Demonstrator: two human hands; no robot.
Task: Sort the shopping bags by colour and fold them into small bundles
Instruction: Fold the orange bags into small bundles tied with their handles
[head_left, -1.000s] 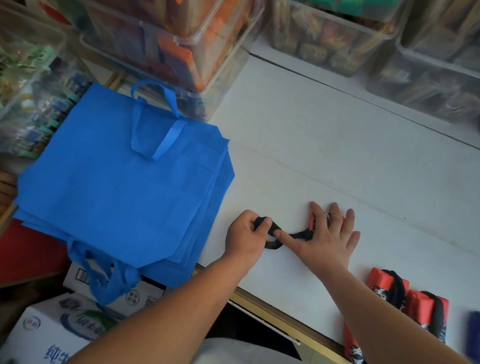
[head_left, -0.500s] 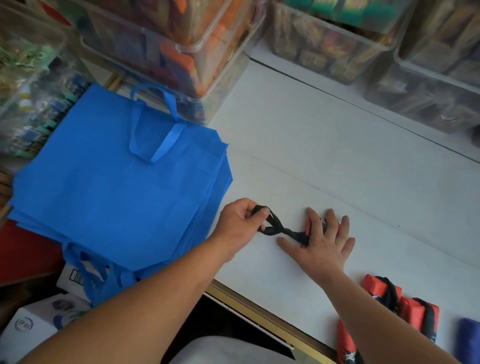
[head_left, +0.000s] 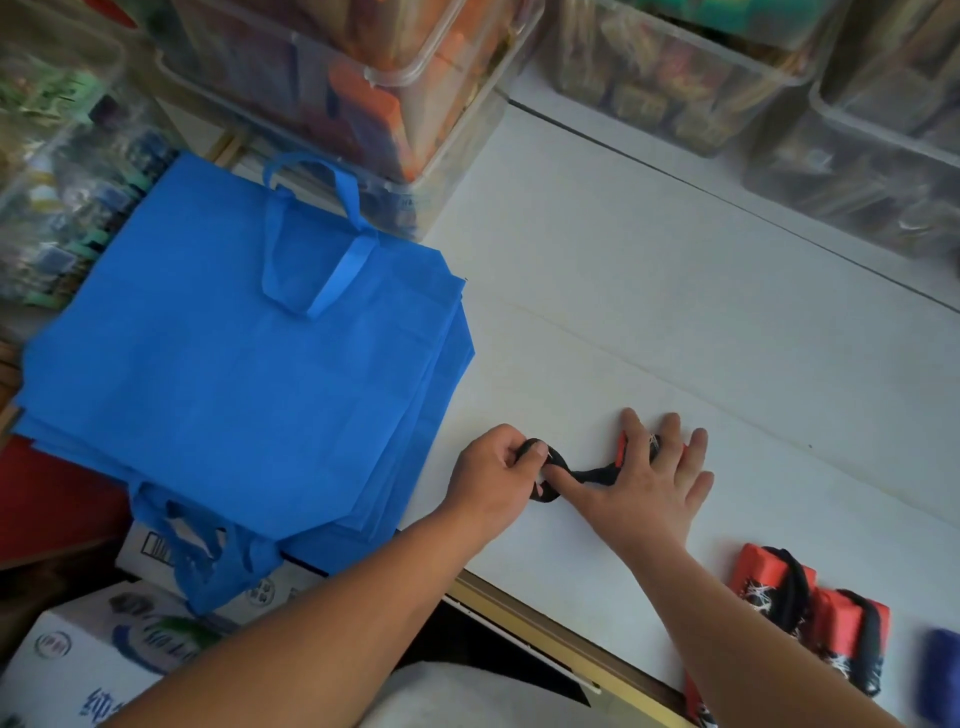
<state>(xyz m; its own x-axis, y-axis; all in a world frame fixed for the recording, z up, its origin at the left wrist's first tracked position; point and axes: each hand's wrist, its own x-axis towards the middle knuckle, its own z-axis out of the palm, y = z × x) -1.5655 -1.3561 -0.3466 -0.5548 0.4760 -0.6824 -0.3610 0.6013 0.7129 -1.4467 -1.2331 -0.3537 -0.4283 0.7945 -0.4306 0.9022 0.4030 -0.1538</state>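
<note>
Strapping up a red bundle (head_left: 621, 451)
The left hand (head_left: 493, 470) pinches the black strap (head_left: 592, 475), right hand (head_left: 644, 491) flat, pinning it. Loop goes over next, I'd guess.

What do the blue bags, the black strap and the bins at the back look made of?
The blue bags look like non-woven fabric: matte, soft creases, limp handles. The black strap is a soft fabric band that twists limply; weave too blurred to tell. The bins look like clear rigid plastic: glossy rims, contents show through.
</note>
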